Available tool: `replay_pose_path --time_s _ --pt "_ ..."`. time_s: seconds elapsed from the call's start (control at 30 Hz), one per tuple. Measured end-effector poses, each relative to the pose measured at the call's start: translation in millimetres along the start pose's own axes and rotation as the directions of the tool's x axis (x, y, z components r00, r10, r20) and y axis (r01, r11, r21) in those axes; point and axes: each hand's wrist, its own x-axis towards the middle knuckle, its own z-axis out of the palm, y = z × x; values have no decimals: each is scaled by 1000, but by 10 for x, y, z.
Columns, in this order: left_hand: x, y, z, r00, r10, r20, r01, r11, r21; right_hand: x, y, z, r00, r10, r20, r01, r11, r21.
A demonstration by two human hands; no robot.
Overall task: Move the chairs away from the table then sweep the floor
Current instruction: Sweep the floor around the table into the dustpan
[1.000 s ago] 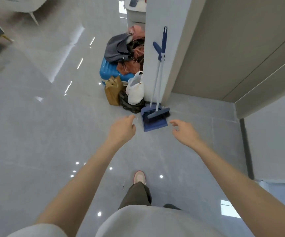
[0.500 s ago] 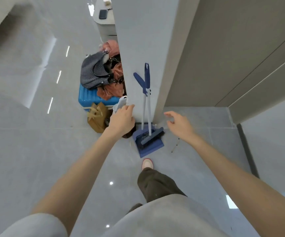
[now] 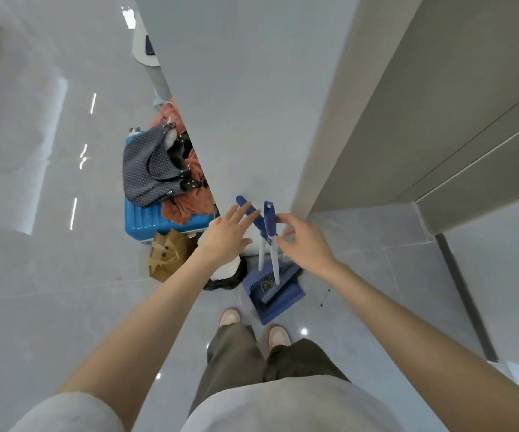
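While my left hand (image 3: 227, 240) spreads and right hand (image 3: 305, 246) curls loosely, empty, a clumsy grab could topple the broom (image 3: 270, 224).

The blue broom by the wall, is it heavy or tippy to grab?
Probably light: the blue-handled, white-poled broom has a thin pole. Likely stiff, since that pole stands straight. It might tip once nudged, standing tall on a narrow head in the blue plastic dustpan.

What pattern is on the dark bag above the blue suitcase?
The bag has small white dots on dark fabric; head view.
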Motion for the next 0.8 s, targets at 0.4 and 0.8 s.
replay_pose_path --time_s 0.4,0.8 --pt "598 -192 280 928 366 -71 -302 848 435 187 -64 407 914 270 -304 -253 963 95" --pt "623 38 339 889 455 -54 -425 864 270 91 -102 566 534 721 -443 -343 663 666"
